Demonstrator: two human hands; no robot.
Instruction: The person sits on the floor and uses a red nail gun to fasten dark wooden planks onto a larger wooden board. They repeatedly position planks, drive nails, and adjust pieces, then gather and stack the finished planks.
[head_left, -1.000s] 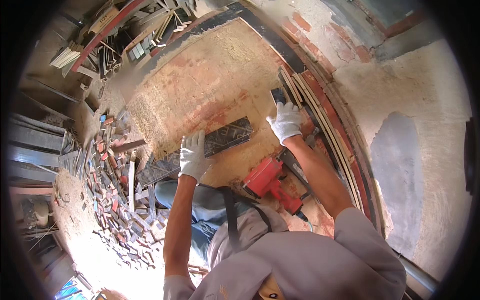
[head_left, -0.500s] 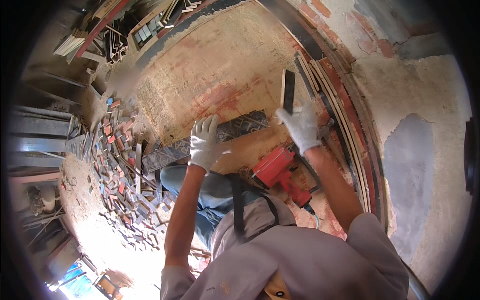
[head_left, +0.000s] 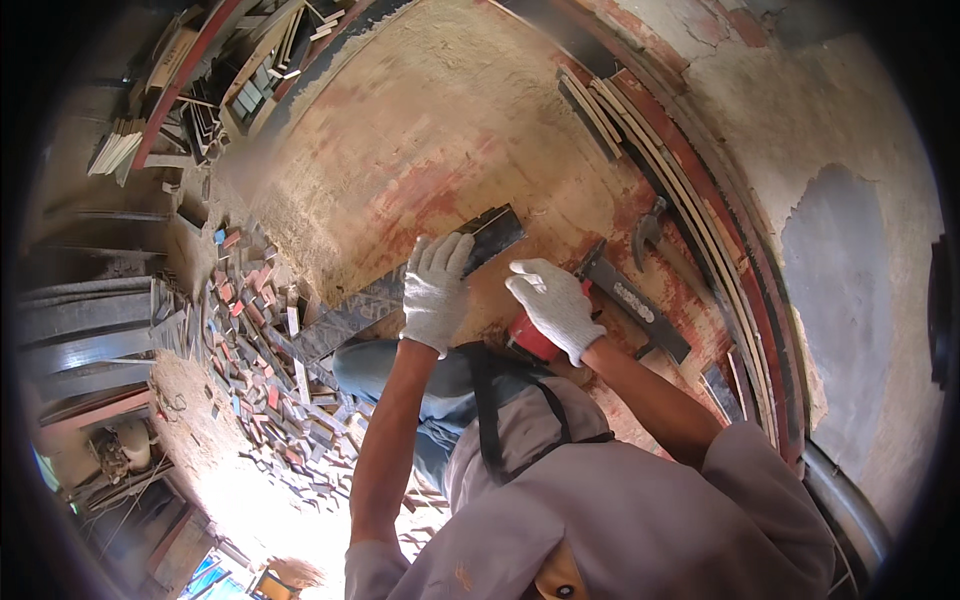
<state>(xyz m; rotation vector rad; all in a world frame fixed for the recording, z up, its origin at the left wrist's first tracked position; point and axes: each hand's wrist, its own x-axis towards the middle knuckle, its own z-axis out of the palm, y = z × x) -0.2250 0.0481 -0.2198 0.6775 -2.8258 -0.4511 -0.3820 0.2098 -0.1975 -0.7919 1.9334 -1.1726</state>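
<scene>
My left hand, in a white glove, lies flat with fingers stretched over a dark, printed board. At its fingertips, a shorter dark strip rests along the far end of that board. My right hand, also gloved, is apart from the strip, its fingers stretched leftward and holding nothing that I can see. Partly hidden under it sits a red nail gun. Beside the gun lies a long black piece with pale markings; whether it belongs to the gun I cannot tell.
A claw hammer lies to the right, close to long stacked wooden strips along the wall. Many small wood offcuts are heaped on the left. A large dusty board spreads out ahead. Metal beams stand at far left.
My right hand has come down and left, letting go of the dark strip, which now rests on the printed board. My left hand has moved slightly right; the hammer and black piece are more exposed.
</scene>
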